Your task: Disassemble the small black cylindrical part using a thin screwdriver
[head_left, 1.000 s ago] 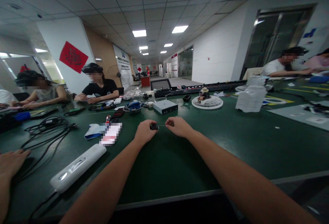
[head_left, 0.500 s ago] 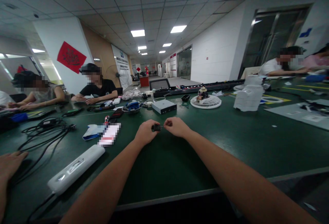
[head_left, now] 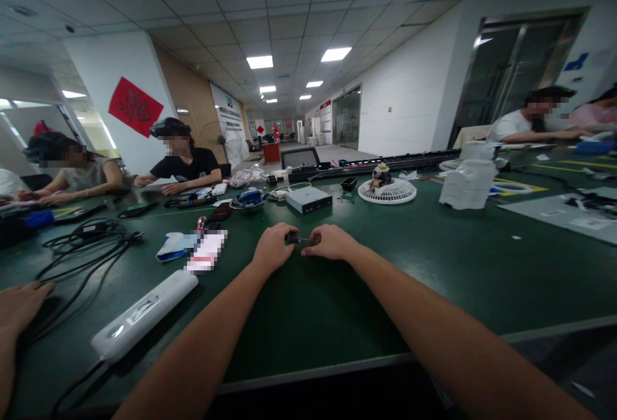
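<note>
Over the middle of the green table [head_left: 308,317], my left hand [head_left: 274,246] is closed around a small dark cylindrical part [head_left: 292,238] from which a thin metal shaft [head_left: 303,240] points right. My right hand [head_left: 333,242] faces it with thumb and fingers curled around the shaft's far end. A small piece seems to sit between those fingertips, but its kind is too small to make out. Just beyond both hands lies a grey metal box-shaped drive [head_left: 308,201].
Left of my arm lie a white power strip [head_left: 144,317], a phone [head_left: 206,250], a blue-white packet [head_left: 174,246] and coiled black cables [head_left: 91,240]. Another person's hand [head_left: 22,304] rests at the left edge. Beyond stand a white fan grille [head_left: 387,192] and a white plastic housing [head_left: 466,182].
My right fingers have opened a little and shifted around the shaft's end. More of the shaft now shows between the hands. My left hand keeps its hold.
</note>
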Demonstrator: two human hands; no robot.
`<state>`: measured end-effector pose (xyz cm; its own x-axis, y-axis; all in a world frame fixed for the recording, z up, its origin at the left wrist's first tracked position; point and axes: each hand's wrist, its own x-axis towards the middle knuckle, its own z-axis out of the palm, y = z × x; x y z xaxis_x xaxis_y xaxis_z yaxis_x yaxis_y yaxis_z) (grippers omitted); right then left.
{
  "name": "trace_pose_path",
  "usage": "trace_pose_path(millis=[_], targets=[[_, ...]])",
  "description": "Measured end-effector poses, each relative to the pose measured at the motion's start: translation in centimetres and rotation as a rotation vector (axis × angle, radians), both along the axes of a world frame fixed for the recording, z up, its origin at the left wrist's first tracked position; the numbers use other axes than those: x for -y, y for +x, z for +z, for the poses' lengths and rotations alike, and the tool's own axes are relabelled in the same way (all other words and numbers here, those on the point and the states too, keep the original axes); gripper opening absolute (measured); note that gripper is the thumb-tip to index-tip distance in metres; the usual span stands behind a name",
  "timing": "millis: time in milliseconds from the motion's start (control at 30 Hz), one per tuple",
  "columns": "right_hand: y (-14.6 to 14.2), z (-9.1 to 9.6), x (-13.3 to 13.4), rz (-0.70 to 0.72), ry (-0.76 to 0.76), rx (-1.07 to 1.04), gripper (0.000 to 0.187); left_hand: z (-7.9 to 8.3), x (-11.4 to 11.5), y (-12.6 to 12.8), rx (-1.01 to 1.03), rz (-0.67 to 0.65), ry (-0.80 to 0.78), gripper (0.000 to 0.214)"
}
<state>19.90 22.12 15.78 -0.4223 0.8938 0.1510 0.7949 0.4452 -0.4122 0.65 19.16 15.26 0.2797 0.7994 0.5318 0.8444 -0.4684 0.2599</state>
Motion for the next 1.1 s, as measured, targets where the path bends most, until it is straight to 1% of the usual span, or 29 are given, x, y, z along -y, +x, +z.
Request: trace_pose_path(millis=[33, 67, 133, 200, 267, 367, 433, 500, 567, 767, 867, 1000, 1100], targets=[[0.0, 0.1, 0.0, 0.010, -0.023, 0.013, 0.040, 0.0, 0.0, 0.0, 0.004, 0.019, 0.006, 0.029], [0.0, 0.1, 0.0, 0.012, -0.038, 0.025, 0.038, 0.0, -0.1, 0.0, 0.009, 0.040, 0.012, 0.029], [0.0, 0.1, -0.1, -0.012, -0.040, 0.021, 0.025, 0.0, -0.1, -0.2, 0.019, 0.081, 0.014, 0.029], [0.0, -0.1, -0.3, -0.054, -0.016, -0.037, 0.015, 0.0, -0.1, -0.3, 0.027, 0.109, 0.003, 0.028], [0.0, -0.4, -0.5, -0.072, -0.016, -0.147, 0.013, 0.0, -0.2, -0.4, 0.036, 0.112, -0.012, 0.028], [-0.1, -0.6, -0.9, -0.020, -0.018, -0.329, 0.017, -0.2, -0.2, -0.3, 0.039, 0.058, -0.031, 0.028], [-0.2, -0.6, -0.9, 0.035, 0.024, -0.382, 0.018, -0.2, -0.1, -0.1, 0.036, -0.001, -0.040, 0.029], [-0.3, -0.4, -0.8, 0.073, 0.063, -0.379, 0.017, -0.2, 0.0, 0.1, 0.038, -0.054, -0.040, 0.031], [-0.3, -0.3, -0.6, 0.087, 0.071, -0.372, 0.017, -0.1, 0.2, 0.3, 0.051, -0.088, -0.033, 0.032], [-0.1, -0.6, -0.9, 0.022, 0.111, -0.381, 0.013, 0.2, 0.5, 0.3, 0.086, -0.165, -0.040, 0.031], [0.0, -0.8, -1.0, -0.004, 0.096, -0.384, 0.015, 0.1, 0.5, 0.3, 0.091, -0.193, -0.030, 0.030], [0.0, -0.9, -0.8, 0.041, 0.061, -0.390, 0.022, 0.1, 0.6, 0.4, 0.114, -0.253, -0.003, 0.033], [-0.2, -0.9, -0.7, 0.041, 0.032, -0.401, 0.023, 0.2, 0.7, 0.4, 0.119, -0.274, 0.000, 0.034]])
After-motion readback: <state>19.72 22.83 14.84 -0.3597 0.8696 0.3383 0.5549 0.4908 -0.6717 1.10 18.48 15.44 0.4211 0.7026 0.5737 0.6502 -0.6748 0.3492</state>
